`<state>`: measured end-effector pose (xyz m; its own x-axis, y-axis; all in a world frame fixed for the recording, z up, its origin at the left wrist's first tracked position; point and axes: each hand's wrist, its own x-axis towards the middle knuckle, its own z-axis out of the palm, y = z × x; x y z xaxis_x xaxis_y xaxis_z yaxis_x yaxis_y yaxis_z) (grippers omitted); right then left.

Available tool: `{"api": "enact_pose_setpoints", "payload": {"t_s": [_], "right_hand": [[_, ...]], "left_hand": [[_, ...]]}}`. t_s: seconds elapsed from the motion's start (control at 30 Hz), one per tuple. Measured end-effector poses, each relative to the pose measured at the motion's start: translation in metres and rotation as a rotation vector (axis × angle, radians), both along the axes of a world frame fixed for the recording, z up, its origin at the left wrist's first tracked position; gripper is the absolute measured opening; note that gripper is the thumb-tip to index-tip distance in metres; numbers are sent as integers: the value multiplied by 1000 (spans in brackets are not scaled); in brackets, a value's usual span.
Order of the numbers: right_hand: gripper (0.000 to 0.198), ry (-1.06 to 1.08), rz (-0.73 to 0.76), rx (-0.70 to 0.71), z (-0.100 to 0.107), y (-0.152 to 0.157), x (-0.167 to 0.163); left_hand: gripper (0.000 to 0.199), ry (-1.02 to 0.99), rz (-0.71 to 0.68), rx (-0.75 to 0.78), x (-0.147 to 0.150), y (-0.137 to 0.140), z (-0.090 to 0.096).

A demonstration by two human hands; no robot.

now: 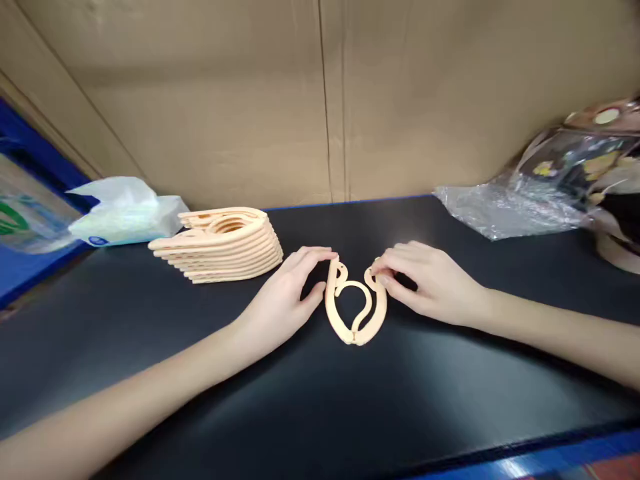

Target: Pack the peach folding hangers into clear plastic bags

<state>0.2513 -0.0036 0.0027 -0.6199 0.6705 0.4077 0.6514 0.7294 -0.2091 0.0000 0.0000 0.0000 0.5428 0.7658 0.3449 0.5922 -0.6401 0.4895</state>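
Observation:
A peach-coloured folding clothes hanger (381, 319) lies on the black tabletop in front of me, its two arms folded up into a heart-like loop. Its curved hook lies between the arms, and the hinge points toward me. My left hand (280, 293) has the index finger on the end of the left arm, with the thumb against that arm's outer side. At the other arm's end, my right hand (430, 280) pinches the hanger between thumb and fingers. Left of my left hand stands a neat stack of matching folded hangers (230, 248).
A pack of tissues (135, 217) sits behind the stack at the left, near a clear plastic container (30, 207). Crumpled clear plastic wrap (510, 207) and a transparent bag (575, 160) lie at the right back. A cardboard wall (225, 120) rises behind the black table (310, 413).

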Motion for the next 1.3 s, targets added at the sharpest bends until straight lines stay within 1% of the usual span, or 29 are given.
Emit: {"api": "enact_pose_setpoints", "payload": {"t_s": [0.27, 0.53, 0.6, 0.67, 0.73, 0.77, 0.83, 0.9, 0.93, 1.03, 1.1, 1.17, 1.23, 1.3], "right_hand": [[19, 28, 33, 29, 1, 2, -1], [22, 5, 81, -7, 3, 4, 1], [26, -13, 140, -39, 2, 4, 2], [32, -60, 248, -81, 1, 4, 3], [42, -106, 346, -114, 1, 3, 4], [45, -112, 364, -122, 1, 2, 4], [44, -79, 339, -117, 2, 1, 4], [36, 2, 261, -103, 2, 1, 4], [32, 45, 209, -96, 2, 2, 3], [28, 126, 39, -103, 2, 4, 2], [28, 162, -52, -148, 1, 7, 2], [29, 231, -105, -241, 1, 9, 3], [30, 317, -124, -376, 3, 10, 3], [30, 386, -127, -531, 7, 11, 3]], "left_hand": [[39, 31, -20, 14, 4, -3, 4], [48, 109, -86, 60, 4, -8, 5], [49, 114, -115, 81, 5, -8, 5], [53, 125, -131, 84, 5, -7, 4], [60, 133, -135, 63, 5, -7, 2], [65, 136, -132, 43, 4, -7, 2], [78, 143, -106, -8, 3, -7, 1], [88, 157, -74, -56, 2, -7, 1], [89, 167, -64, -72, 2, -7, 1], [79, 181, -62, -78, 2, -7, 1], [73, 145, -55, -22, 2, -6, 2], [69, 98, -44, 97, 3, -6, 4], [63, 89, -34, 241, 2, -5, 6], [60, 123, -27, 360, 1, -5, 8]]}}
